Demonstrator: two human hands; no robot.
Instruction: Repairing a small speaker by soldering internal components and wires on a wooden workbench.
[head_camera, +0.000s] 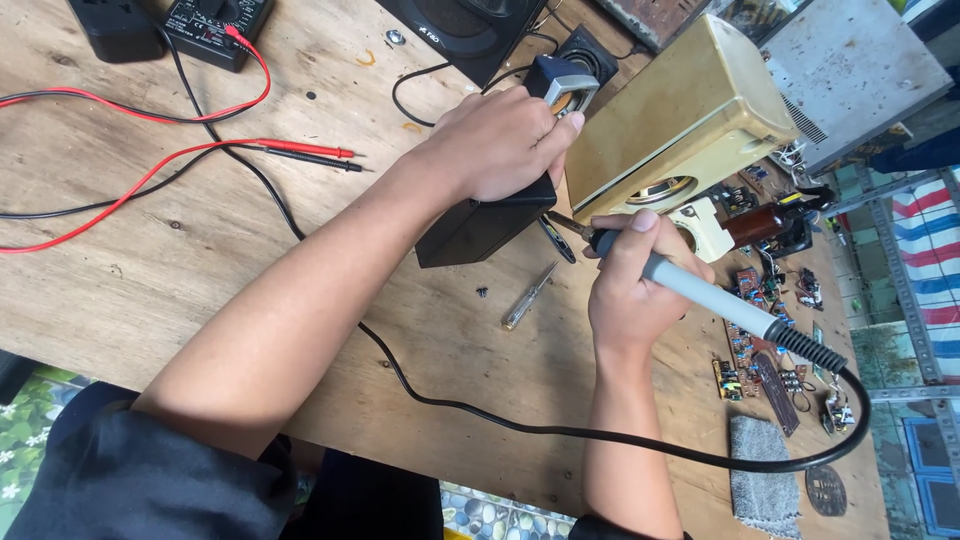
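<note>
Centrally, the left hand (505, 145) lies palm-down over the top of a small black box-shaped speaker housing (478, 228), fingers curled over its far upper edge and closed against it, pressing it to the wooden table (180, 240). A grey-blue fitting (562, 80) shows just beyond the fingertips. The housing stands tilted near the middle of the table, touching the near left side of a cream-coloured cabinet (680, 115) that lies at an angle to its right.

To the right and nearer, the right hand (635, 290) is wrapped fully closed around the grey handle of a soldering iron (700, 290), thumb lying along the top. The iron's metal tip points left toward the lower right edge of the housing; whether it touches cannot be told. Its black cord (560, 428) loops from the handle's rear, down along the near table edge and back left beneath the left forearm.

On the table between the two hands lie a small clear-handled screwdriver (528, 297) and, left of it, a dark screw (482, 292). At far left, red and black probe leads (300, 152) run to a black multimeter (215, 25). At right, small circuit boards (760, 350) lie scattered, with a grey pad (765, 470) near the table's near right corner.
</note>
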